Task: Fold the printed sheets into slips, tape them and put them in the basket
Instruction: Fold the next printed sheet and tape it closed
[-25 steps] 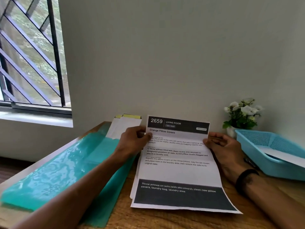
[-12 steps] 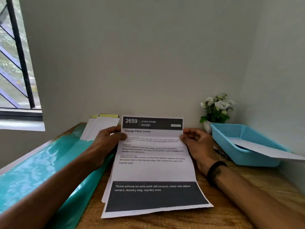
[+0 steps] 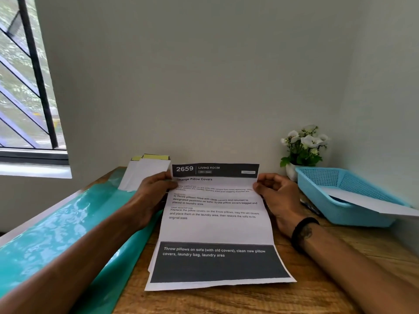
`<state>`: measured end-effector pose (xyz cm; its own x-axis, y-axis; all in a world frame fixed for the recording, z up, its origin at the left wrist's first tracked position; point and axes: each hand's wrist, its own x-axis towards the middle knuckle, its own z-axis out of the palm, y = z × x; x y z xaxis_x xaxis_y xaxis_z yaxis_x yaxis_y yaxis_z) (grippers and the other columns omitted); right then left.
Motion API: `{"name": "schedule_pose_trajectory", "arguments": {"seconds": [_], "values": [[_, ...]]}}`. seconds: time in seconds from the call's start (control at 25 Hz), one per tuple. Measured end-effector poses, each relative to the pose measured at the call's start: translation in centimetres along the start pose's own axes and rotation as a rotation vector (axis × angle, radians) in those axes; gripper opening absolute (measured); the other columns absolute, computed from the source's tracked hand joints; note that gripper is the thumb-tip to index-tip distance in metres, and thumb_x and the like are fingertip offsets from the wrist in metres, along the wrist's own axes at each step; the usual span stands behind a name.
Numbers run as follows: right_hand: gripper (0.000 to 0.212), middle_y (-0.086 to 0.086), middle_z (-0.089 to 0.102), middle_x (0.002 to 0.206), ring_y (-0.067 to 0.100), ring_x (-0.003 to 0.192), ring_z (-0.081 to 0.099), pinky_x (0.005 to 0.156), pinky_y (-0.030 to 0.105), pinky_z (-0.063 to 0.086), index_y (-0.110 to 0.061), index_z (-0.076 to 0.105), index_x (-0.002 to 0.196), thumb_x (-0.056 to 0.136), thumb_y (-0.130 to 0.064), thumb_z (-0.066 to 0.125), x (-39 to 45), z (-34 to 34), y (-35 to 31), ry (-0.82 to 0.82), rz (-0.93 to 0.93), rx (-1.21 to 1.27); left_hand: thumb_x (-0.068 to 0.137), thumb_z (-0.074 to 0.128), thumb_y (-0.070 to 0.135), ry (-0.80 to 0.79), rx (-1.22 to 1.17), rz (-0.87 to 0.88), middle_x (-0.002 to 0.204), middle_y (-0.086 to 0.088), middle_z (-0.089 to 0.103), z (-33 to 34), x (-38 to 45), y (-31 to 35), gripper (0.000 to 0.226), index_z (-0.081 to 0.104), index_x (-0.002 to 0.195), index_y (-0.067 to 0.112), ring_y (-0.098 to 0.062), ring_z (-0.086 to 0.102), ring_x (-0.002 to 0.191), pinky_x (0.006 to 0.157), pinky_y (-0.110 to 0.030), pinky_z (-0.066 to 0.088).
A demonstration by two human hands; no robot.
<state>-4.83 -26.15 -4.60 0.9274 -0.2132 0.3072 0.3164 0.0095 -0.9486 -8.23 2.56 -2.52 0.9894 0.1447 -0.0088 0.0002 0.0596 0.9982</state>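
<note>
Top sheet [image 3: 215,225] pinched at both upper corners: left hand [image 3: 154,196] on the left edge, thumb over the printed face near the heading; right hand [image 3: 277,196] on the right edge, thumb and fingers closed on the paper. Far end raised toward the wall, near end with the dark band resting on the table [image 3: 317,279] over a stack [image 3: 153,261] of more sheets, just visible at the lower left edge. Long axis running straight away from the body, from the dark band up to the header strip. Both grips at the far end, level with each other, so probably a fold along the long axis next: far edge brought down toward the near one, crease running left to right. Equally near for both hands; no reason to favour one. Worth keeping the side edges aligned during the fold, since a skew at the top would show at the bottom. Basket [image 3: 344,196] off to the right, near the right hand, one white sheet [image 3: 371,201] already lying across it and overhanging the rim. White folded papers [image 3: 145,175] with yellow tops behind the left hand. Tape not identifiable anywhere. Task early, by the look of it: this sheet still unfolded.
</note>
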Motion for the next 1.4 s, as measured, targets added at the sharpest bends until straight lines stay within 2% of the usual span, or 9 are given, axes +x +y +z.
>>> {"name": "schedule_pose_trajectory", "arguments": {"seconds": [0.36, 0.52, 0.64, 0.8, 1.0, 1.12, 1.24, 1.32, 1.4], "values": [[0.017, 0.004, 0.076, 0.105, 0.023, 0.102, 0.073, 0.091, 0.041, 0.061, -0.021, 0.073, 0.096, 0.09, -0.005, 0.077, 0.6, -0.1, 0.7, 0.038, -0.017, -0.127, 0.106, 0.052, 0.022, 0.024, 0.025, 0.024, 0.112, -0.013, 0.077, 0.1, -0.8, 0.5, 0.021, 0.066, 0.12, 0.016, -0.03, 0.075, 0.102, 0.091, -0.046, 0.061], [0.02, 0.002, 0.075, 0.102, 0.016, 0.095, 0.072, 0.077, 0.026, 0.058, -0.02, 0.073, 0.096, 0.092, -0.001, 0.074, 0.3, 0.0, 0.5, 0.008, -0.033, -0.136, 0.108, 0.046, 0.03, 0.048, 0.031, 0.054, 0.108, -0.013, 0.077, 0.3, -1.1, 0.8, 0.028, 0.066, 0.123, 0.018, -0.031, 0.075, 0.1, 0.09, -0.043, 0.06], [0.019, 0.001, 0.075, 0.101, 0.012, 0.091, 0.07, 0.073, 0.023, 0.055, -0.017, 0.074, 0.097, 0.091, 0.001, 0.074, 0.0, 0.0, 0.2, 0.009, -0.018, -0.122, 0.108, 0.043, 0.047, 0.026, 0.007, 0.017, 0.108, -0.012, 0.075, 0.7, -1.4, 0.9, 0.036, 0.067, 0.117, 0.021, -0.031, 0.072, 0.102, 0.095, -0.045, 0.058], [0.018, 0.0, 0.073, 0.097, 0.01, 0.085, 0.069, 0.065, 0.019, 0.052, -0.018, 0.073, 0.093, 0.092, 0.0, 0.074, -0.3, -0.1, -0.3, 0.027, 0.004, -0.09, 0.103, 0.043, 0.059, -0.031, -0.029, -0.031, 0.109, -0.014, 0.071, 0.8, -1.4, 1.0, 0.046, 0.062, 0.114, 0.02, -0.032, 0.07, 0.102, 0.089, -0.042, 0.057], [0.016, 0.0, 0.074, 0.096, 0.009, 0.082, 0.069, 0.055, 0.012, 0.053, -0.013, 0.075, 0.096, 0.094, 0.002, 0.07, -0.8, 0.0, -0.6, 0.01, 0.023, -0.134, 0.098, 0.054, 0.058, -0.012, 0.046, 0.026, 0.115, -0.011, 0.071, 0.7, -1.4, 1.0, 0.04, 0.062, 0.117, 0.023, -0.031, 0.068, 0.108, 0.103, -0.047, 0.054], [0.029, -0.007, 0.071, 0.091, 0.009, 0.085, 0.069, 0.067, 0.02, 0.058, -0.026, 0.071, 0.087, 0.094, 0.003, 0.067, -1.1, 0.1, -0.8, 0.008, -0.033, -0.21, 0.095, 0.055, 0.064, 0.115, 0.301, 0.237, 0.12, -0.004, 0.072, 0.0, -0.7, 0.9, 0.056, 0.064, 0.126, 0.02, -0.023, 0.068, 0.108, 0.097, -0.042, 0.058], [0.02, -0.004, 0.072, 0.103, 0.014, 0.095, 0.069, 0.08, 0.028, 0.058, -0.026, 0.071, 0.102, 0.097, -0.007, 0.067, -1.2, 0.4, -0.9, 0.087, -0.162, -0.319, 0.102, 0.057, 0.049, 0.432, 0.656, 0.533, 0.107, 0.008, 0.069, -2.0, 0.1, 0.9, 0.039, 0.07, 0.118, 0.017, -0.014, 0.065, 0.096, 0.073, -0.019, 0.05], [0.025, -0.004, 0.07, 0.114, 0.014, 0.103, 0.066, 0.086, 0.029, 0.058, -0.022, 0.071, 0.118, 0.098, -0.008, 0.064, -1.7, 0.8, -1.5, 0.156, -0.36, -0.4, 0.101, 0.059, 0.043, 0.593, 0.77, 0.533, 0.113, 0.001, 0.074, -4.1, 1.1, 0.3, 0.032, 0.072, 0.116, 0.018, -0.021, 0.067, 0.101, 0.087, -0.034, 0.056], [0.027, -0.003, 0.07, 0.115, 0.014, 0.098, 0.067, 0.081, 0.018, 0.056, -0.017, 0.071, 0.116, 0.095, -0.002, 0.064, -2.3, 1.7, -2.9, 0.112, -0.639, -0.488, 0.101, 0.058, 0.043, 0.633, 0.912, 0.39, 0.128, -0.007, 0.071, -5.5, 2.0, -0.6, 0.032, 0.07, 0.122, 0.022, -0.031, 0.062, 0.119, 0.108, -0.054, 0.046]]}}
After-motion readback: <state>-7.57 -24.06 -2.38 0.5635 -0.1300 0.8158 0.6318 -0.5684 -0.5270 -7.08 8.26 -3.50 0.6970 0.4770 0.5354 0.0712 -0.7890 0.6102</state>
